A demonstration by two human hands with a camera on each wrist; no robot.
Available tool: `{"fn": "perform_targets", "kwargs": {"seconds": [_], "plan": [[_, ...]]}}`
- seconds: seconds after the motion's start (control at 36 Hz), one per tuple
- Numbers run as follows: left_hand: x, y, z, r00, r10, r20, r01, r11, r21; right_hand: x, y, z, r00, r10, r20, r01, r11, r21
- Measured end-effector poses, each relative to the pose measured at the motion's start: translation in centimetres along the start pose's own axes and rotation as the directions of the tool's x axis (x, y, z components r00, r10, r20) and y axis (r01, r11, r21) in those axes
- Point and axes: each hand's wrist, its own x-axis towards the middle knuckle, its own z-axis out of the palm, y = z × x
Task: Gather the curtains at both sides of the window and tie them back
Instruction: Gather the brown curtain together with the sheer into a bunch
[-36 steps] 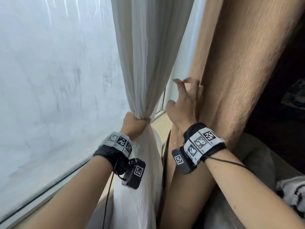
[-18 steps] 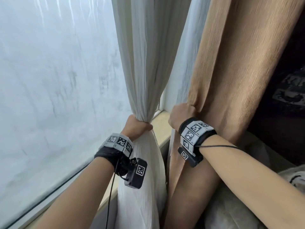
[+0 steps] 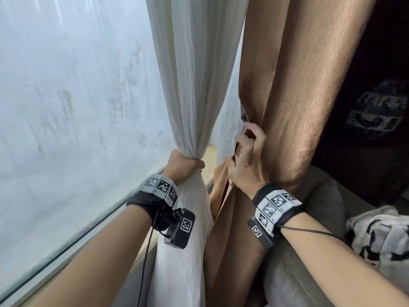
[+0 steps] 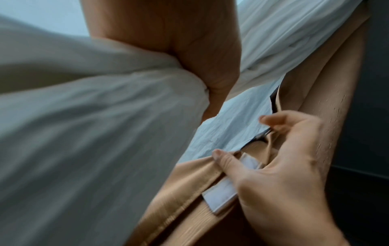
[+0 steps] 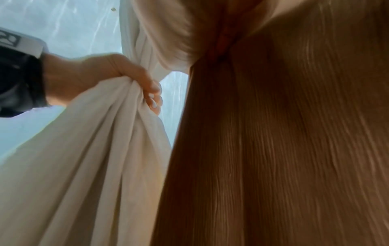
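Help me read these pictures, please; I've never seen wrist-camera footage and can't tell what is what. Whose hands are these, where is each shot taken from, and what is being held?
There is no machine here: a person works bare-handed, wearing a camera on the head and one strapped to each wrist. The head view looks down both arms. The left hand has a full grip round the gathered white curtain beside the window. The right hand pinches the edge of the tan curtain. The left wrist view looks along that hand and catches the right hand's fingers on a tan band with a white patch, possibly a tie-back. The right wrist view shows mostly tan cloth, with the left hand visible on the white bundle.
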Motion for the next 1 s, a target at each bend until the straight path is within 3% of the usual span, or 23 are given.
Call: {"fn": "perform_targets", "kwargs": {"seconds": [0.06, 0.11, 0.17, 0.22, 0.31, 0.36, 0.42, 0.5, 0.61, 0.75, 0.81, 0.89, 0.94, 1.0], "plan": [[0.0, 0.1, 0.6, 1.000, 0.003, 0.007, -0.003, 1.000, -0.003, 0.4, 0.5, -0.7, 0.986, 0.128, -0.108, -0.130, 0.991, -0.015], [0.0, 0.1, 1.2, 1.000, 0.000, 0.013, 0.000, 1.000, -0.006, 0.9, 0.9, -1.5, 0.924, 0.348, -0.159, -0.352, 0.936, 0.003], [0.1, 0.2, 1.7, 1.000, 0.005, 0.012, -0.005, 1.000, -0.016, 1.8, 1.0, -2.3, 0.796, 0.596, -0.110, -0.592, 0.803, 0.066], [0.1, 0.2, 2.1, 1.000, 0.007, 0.011, -0.007, 1.000, -0.022, 2.5, 1.5, -3.2, 0.652, 0.758, 0.001, -0.757, 0.651, 0.060], [-0.1, 0.5, 2.7, 0.999, 0.017, 0.038, -0.016, 1.000, -0.026, 2.8, 3.0, -3.7, 0.541, 0.841, -0.015, -0.841, 0.542, 0.006], [-0.2, 0.7, 2.9, 0.997, 0.018, 0.071, -0.016, 1.000, -0.027, 3.1, 3.7, -4.3, 0.499, 0.866, -0.022, -0.859, 0.499, 0.113], [-0.1, 0.9, 2.9, 0.994, 0.021, 0.106, -0.018, 1.000, -0.021, 3.4, 4.2, -4.9, 0.473, 0.879, 0.057, -0.873, 0.458, 0.169], [0.1, 1.2, 3.1, 0.986, 0.035, 0.166, -0.034, 0.999, -0.008, 3.1, 5.0, -5.4, 0.471, 0.853, 0.226, -0.875, 0.420, 0.242], [-0.4, 2.4, 4.3, 0.948, 0.087, 0.306, -0.080, 0.996, -0.035, 2.3, 5.0, -5.9, 0.494, 0.812, 0.311, -0.867, 0.434, 0.245], [-2.6, 5.0, 7.4, 0.851, 0.183, 0.493, -0.136, 0.982, -0.128, 1.2, 3.2, -5.2, 0.656, 0.702, 0.277, -0.755, 0.621, 0.212], [-2.8, 6.3, 8.3, 0.844, 0.218, 0.489, -0.133, 0.970, -0.204, 1.1, 2.3, -5.1, 0.724, 0.620, 0.302, -0.690, 0.663, 0.292], [-2.4, 8.3, 8.4, 0.862, 0.244, 0.444, -0.123, 0.951, -0.284, 1.6, 1.4, -5.9, 0.703, 0.607, 0.371, -0.710, 0.628, 0.318], [-2.3, 9.3, 8.4, 0.843, 0.235, 0.483, -0.126, 0.961, -0.248, 1.9, 1.9, -6.1, 0.655, 0.598, 0.463, -0.745, 0.613, 0.262], [-2.3, 9.7, 8.7, 0.831, 0.221, 0.510, -0.129, 0.969, -0.210, 2.3, 2.1, -6.4, 0.644, 0.554, 0.527, -0.749, 0.598, 0.286]]}}
